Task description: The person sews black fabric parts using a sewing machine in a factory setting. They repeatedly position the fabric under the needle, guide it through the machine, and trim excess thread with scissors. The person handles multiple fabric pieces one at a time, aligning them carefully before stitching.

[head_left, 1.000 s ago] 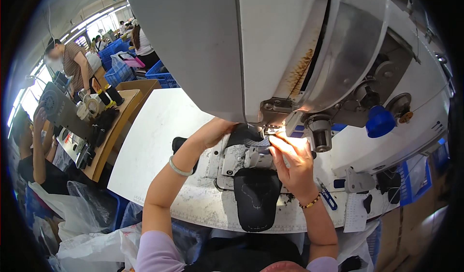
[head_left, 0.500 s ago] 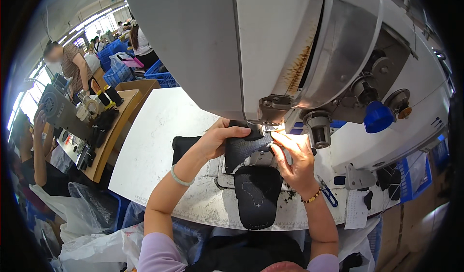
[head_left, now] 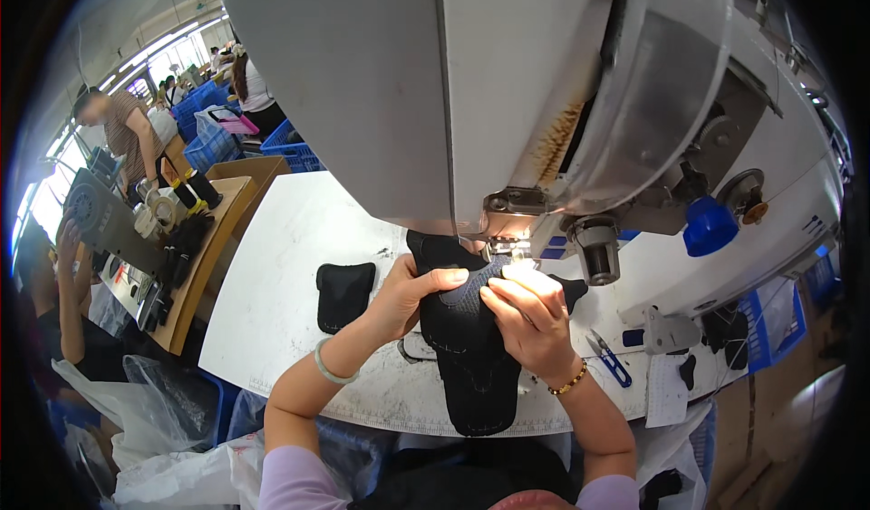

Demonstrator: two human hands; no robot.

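Observation:
A black fabric piece with a grey mesh-like patch (head_left: 458, 309) lies under the lit needle area of a white sewing machine (head_left: 353, 102). My left hand (head_left: 399, 297) grips its left side, thumb on top near the patch. On the right side, my right hand (head_left: 535, 320) pinches the fabric close to the presser foot (head_left: 509, 252), fingers bent. A black panel with pale marking lines (head_left: 480, 401) hangs toward me at the table's front edge; whether it is joined to the held piece I cannot tell. Another black fabric piece (head_left: 345, 297) lies flat to the left.
Blue-handled thread snips (head_left: 613, 365) and a paper sheet (head_left: 668, 392) lie on the white table (head_left: 263, 301) at right. Blue tubs hold plastic bags at lower left. A second machine (head_left: 113, 220) and thread spools (head_left: 201, 186) stand on a wooden bench, with people nearby.
The fabric under the needle has turned and spread toward me, now overlapping the lower panel. My right hand has moved lower and curled; my left hand has shifted slightly down, leaving the left piece uncovered.

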